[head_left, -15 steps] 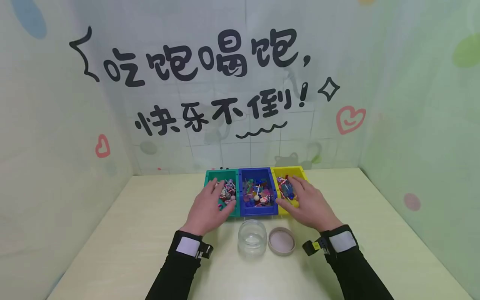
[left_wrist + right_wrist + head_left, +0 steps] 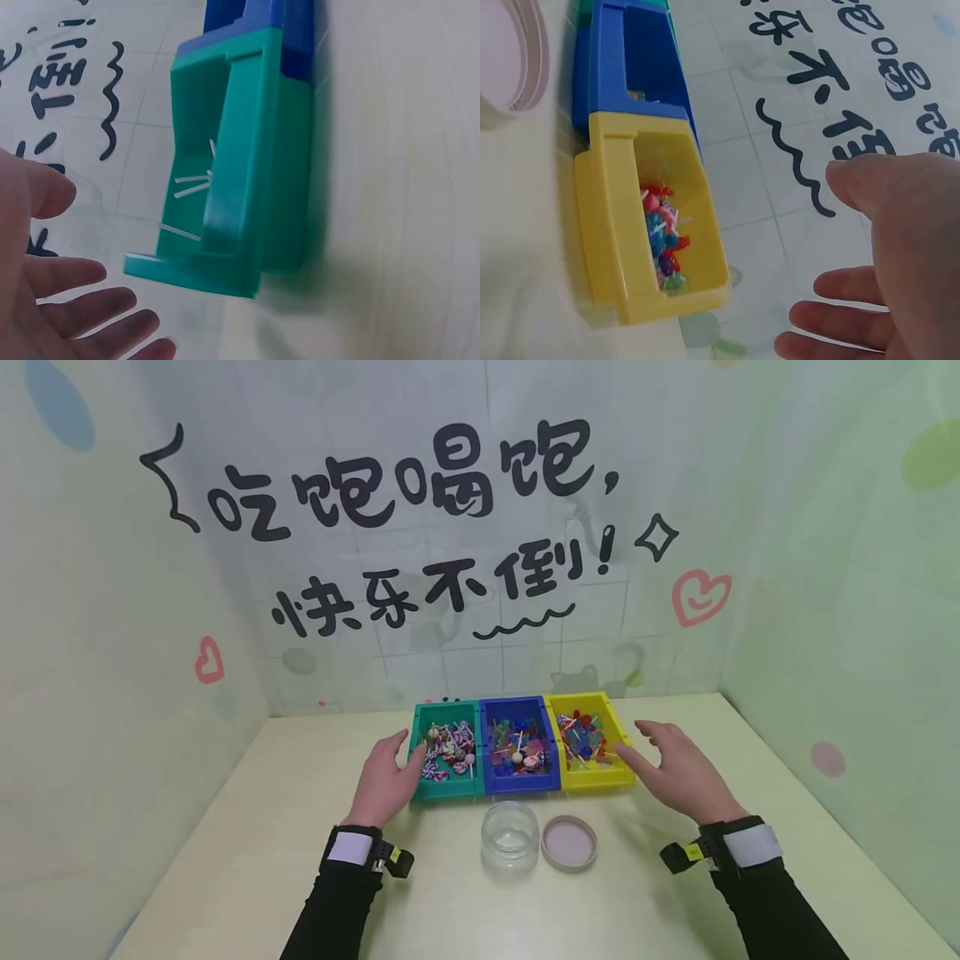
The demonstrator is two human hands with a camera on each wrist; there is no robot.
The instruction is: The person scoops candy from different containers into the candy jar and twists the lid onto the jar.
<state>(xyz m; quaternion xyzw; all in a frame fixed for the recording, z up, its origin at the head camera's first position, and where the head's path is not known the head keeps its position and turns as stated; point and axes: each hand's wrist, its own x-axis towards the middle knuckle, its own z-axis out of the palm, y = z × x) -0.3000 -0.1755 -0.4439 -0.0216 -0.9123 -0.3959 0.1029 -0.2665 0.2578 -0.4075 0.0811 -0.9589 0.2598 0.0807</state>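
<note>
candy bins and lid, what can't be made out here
Left wrist: most contents of the green bin, hidden by its own wall.
Right wrist: most contents of the blue bin, likewise; the lid is cut off by the left and top edges.
Head: candies too small to count.

On a pale, faintly grained table (image 2: 247, 860): 3 bins in 1 touching row, green bin (image 2: 450, 788), blue bin (image 2: 522, 783) and yellow bin (image 2: 597, 778) from left to right. Nearer the front edge, 1 upright clear jar (image 2: 510, 837), with 1 round lid (image 2: 569, 844) just beside it.
</note>
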